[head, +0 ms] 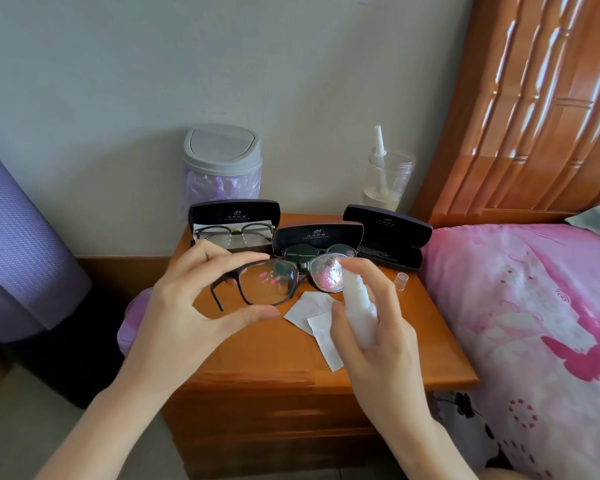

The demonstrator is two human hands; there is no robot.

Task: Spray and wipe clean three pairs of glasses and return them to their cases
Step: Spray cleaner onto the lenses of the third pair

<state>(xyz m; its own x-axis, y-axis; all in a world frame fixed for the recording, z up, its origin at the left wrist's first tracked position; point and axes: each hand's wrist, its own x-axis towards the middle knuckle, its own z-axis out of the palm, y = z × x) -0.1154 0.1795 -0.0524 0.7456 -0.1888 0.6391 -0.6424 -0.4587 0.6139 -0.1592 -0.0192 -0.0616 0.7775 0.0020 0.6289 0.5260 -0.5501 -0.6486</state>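
Observation:
My left hand (187, 306) pinches a dark-framed pair of glasses (267, 284) by the left rim, held above the wooden nightstand (291, 358). My right hand (378, 337) grips a small white spray bottle (359, 306), its nozzle close to the right lens, which is speckled with droplets. Three black cases stand open at the back: the left case (234, 211) holds thin-framed glasses (232, 232), the middle case (317, 233) holds a dark-lensed pair (305, 252), and the right case (388, 233) holds nothing. Two white cloths (307, 306) lie on the nightstand under my hands.
A grey swing-lid bin (222, 161) and a clear jar with a straw (387, 178) stand by the wall. A small clear cap (401, 280) sits near the right edge. A bed with a pink cover (520, 306) adjoins on the right; a purple rolled mat (18, 244) stands left.

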